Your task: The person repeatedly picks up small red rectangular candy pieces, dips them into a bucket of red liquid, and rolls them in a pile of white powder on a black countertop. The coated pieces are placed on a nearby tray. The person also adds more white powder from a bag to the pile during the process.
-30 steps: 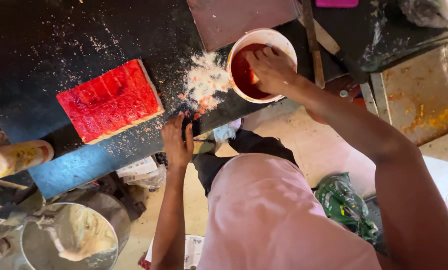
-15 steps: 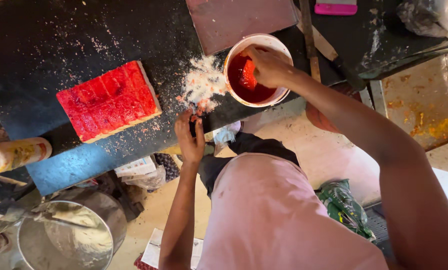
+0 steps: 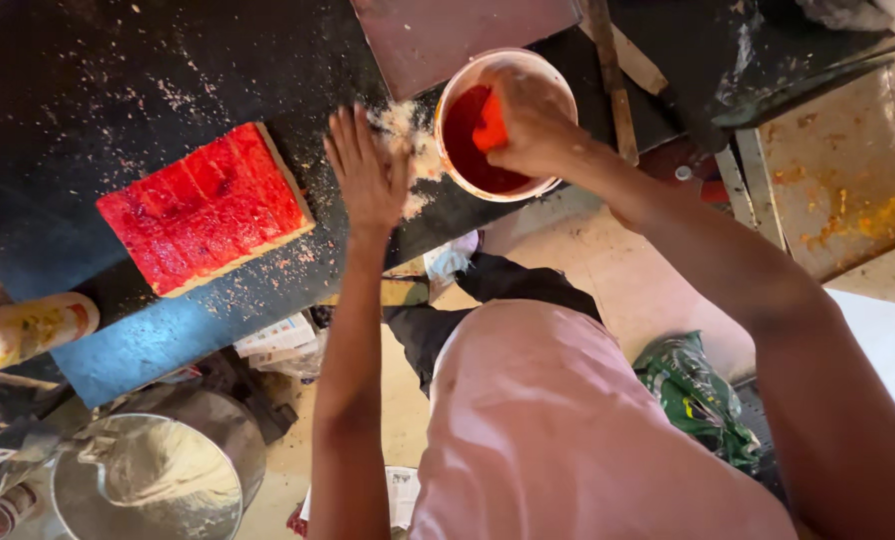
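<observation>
1. Looking down at the dark, dust-speckled work slab (image 3: 118, 80), I see my left hand (image 3: 368, 175) lying flat and released, fingers spread, palm down on the pile of pale sawdust-like powder (image 3: 408, 150).
2. My right hand (image 3: 533, 125) reaches into the round white bowl of red paste (image 3: 468, 150) and is curled around something orange-red (image 3: 490, 128); I cannot tell whether it is a sponge or a lump of the paste.
3. The bowl stands on the slab just right of the powder, its near side at the slab's edge, so my two hands are close together with the powder between them.
4. The red-coated rectangular block with pale bare sides (image 3: 206, 208) lies on the slab to the left of both hands, apart from the powder. Its long axis runs slantwise, low at the left and rising toward my left hand.
5. My left hand is clearly the nearer one to the block; the right, in the bowl, is farther off.
6. Below the slab's edge sits a round metal basin holding pale dough-like mass (image 3: 153, 480).
</observation>
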